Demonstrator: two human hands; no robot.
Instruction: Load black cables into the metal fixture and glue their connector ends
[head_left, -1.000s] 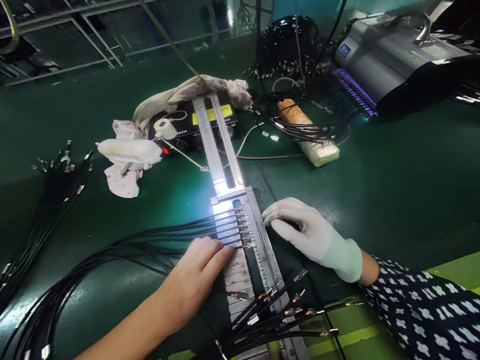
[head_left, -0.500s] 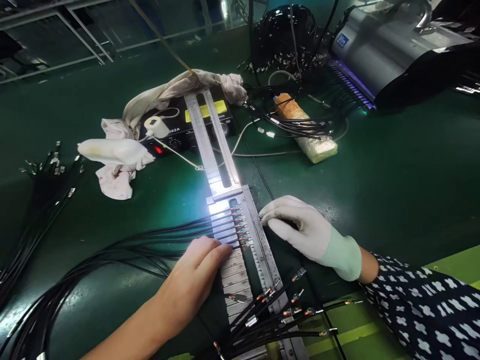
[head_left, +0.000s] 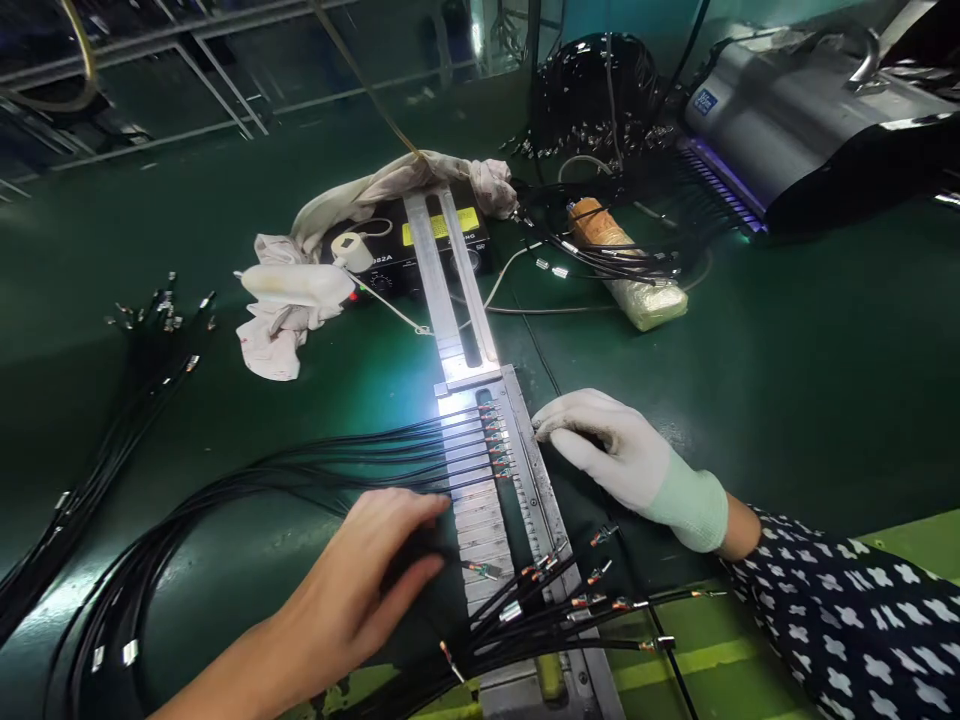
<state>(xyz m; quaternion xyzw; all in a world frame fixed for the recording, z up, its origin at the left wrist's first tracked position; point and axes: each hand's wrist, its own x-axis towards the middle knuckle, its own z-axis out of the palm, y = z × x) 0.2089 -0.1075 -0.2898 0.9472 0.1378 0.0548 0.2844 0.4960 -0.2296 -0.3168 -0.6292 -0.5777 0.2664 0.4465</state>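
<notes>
A long metal slotted jig (head_left: pixel 480 530) runs away from me across the green bench. Several black cables (head_left: pixel 375 433) lie side by side in its upper slots, their stripped, coloured wire ends pointing right. My left hand (head_left: pixel 349 585), bare, hovers at the jig's left edge just below this row, thumb and fingers apart, holding nothing I can see. In a white glove, my right hand (head_left: pixel 626 450) rests by the jig's right rail (head_left: pixel 533 490), fingers curled and fingertips at its edge. Whatever they may pinch there is hidden.
More loose cables (head_left: pixel 555 655) lie over the jig's near end. Behind it stand a black control box (head_left: pixel 386 280), a twisted cloth (head_left: pixel 360 195) and a white bottle (head_left: pixel 296 285). A wrapped bundle (head_left: pixel 649 300) and a grey UV lamp unit (head_left: pixel 795 120) are to the right.
My left hand has drawn back from the cable row toward me and its thumb has spread from the fingers. My right hand stays at the rail. The view has shifted slightly.
</notes>
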